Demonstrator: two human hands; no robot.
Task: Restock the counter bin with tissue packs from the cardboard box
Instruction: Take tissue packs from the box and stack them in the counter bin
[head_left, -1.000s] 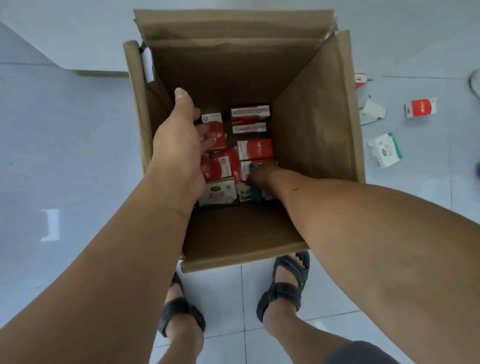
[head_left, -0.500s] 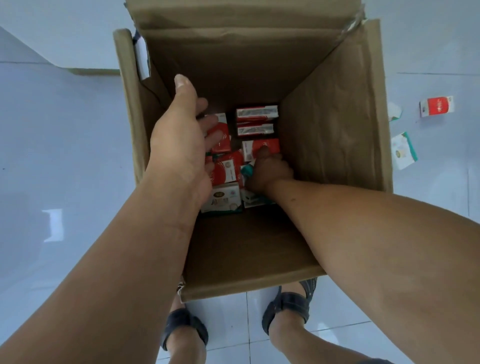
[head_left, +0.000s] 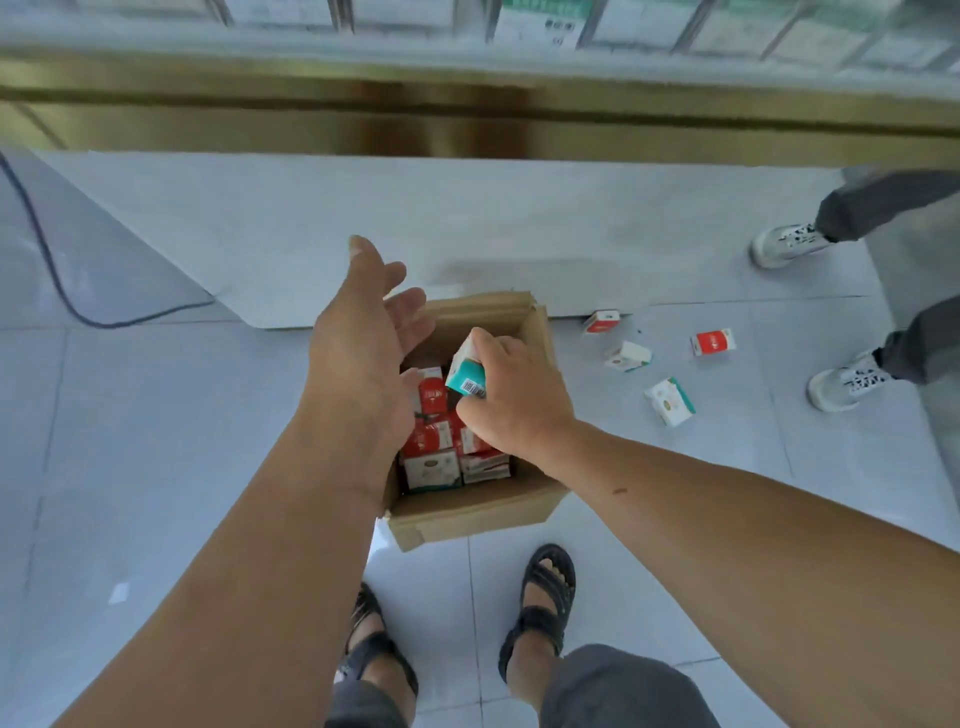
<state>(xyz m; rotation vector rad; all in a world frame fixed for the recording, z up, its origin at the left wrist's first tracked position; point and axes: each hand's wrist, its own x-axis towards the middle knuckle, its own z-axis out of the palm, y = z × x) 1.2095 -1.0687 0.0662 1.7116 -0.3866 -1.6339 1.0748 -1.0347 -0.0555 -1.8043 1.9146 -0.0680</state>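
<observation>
Arms stretch down over the cardboard box (head_left: 467, 512) on the floor. Right hand (head_left: 511, 400) grips a teal-and-white tissue pack (head_left: 466, 370) above the packs inside; left hand (head_left: 363, 343) hovers beside it, fingers spread, holding nothing.

Black cable (head_left: 98, 324) at left; white sneakers (head_left: 841, 382) at right — black sandals (head_left: 540, 608) below.

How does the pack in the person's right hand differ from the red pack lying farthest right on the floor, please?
The held pack is white with a teal end and barcode; the floor pack has a red face. The held pack is gripped by the right hand above the cardboard box; the floor pack lies loose on the floor. Both are small, boxy packs.
</observation>
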